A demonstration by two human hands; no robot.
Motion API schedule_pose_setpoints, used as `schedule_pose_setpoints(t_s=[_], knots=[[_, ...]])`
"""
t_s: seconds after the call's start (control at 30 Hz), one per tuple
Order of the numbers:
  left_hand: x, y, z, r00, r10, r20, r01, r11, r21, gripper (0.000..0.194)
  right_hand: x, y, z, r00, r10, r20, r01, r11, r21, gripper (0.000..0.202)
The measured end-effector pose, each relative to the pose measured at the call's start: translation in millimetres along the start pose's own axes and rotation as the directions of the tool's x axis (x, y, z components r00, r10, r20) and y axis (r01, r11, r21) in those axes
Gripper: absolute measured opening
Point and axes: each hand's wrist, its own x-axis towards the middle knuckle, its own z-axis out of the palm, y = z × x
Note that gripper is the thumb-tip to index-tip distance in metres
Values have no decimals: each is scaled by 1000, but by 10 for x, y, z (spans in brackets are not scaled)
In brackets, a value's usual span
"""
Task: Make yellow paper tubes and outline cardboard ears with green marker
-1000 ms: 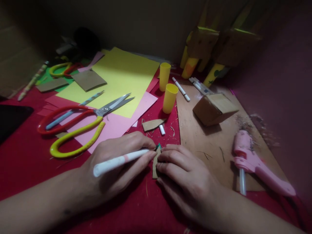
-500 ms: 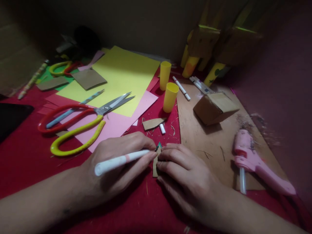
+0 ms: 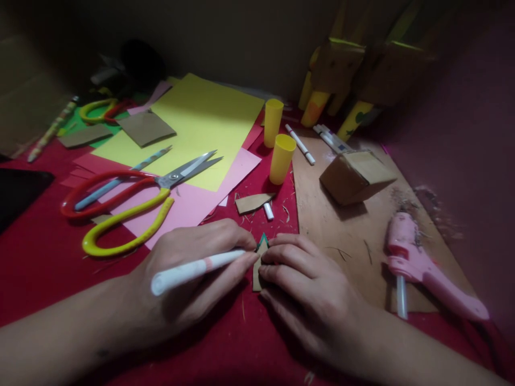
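Note:
My left hand [image 3: 201, 268] is closed around a white marker [image 3: 187, 272] with a pinkish band, its tip at the upper left edge of a small pointed cardboard piece [image 3: 258, 273]. Green colour lines the point of that piece. My right hand [image 3: 309, 284] grips the cardboard from the right, its fingertips pressing it onto the red cloth; part of the piece is hidden under them. Just beyond the hands lie another curved cardboard piece [image 3: 253, 203] and a white marker cap [image 3: 268, 210].
Large scissors [image 3: 175, 178] with red and yellow handles lie over yellow and pink paper on the left. Two yellow paper tubes [image 3: 282, 160] stand ahead. On the right, a wooden board [image 3: 322, 225] carries a cardboard box [image 3: 358, 177] and a pink glue gun [image 3: 418, 262]. Cardboard figures stand behind.
The back end of the marker has tilted slightly down and to the left in my left hand. My right hand and the cardboard have hardly moved.

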Motion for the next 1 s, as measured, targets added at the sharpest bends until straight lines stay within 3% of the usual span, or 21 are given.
schedule_pose_setpoints(t_s=[0.17,1.0], knots=[[10,7,31,998,-38,-46,37,999,-23,14,4,-12,-9,1000,4,1,-4,1000,9,15],[12,36,9,998,-66,6,66,998,-21,17,15,-3,2,1000,-3,-5,3,1000,-9,14]])
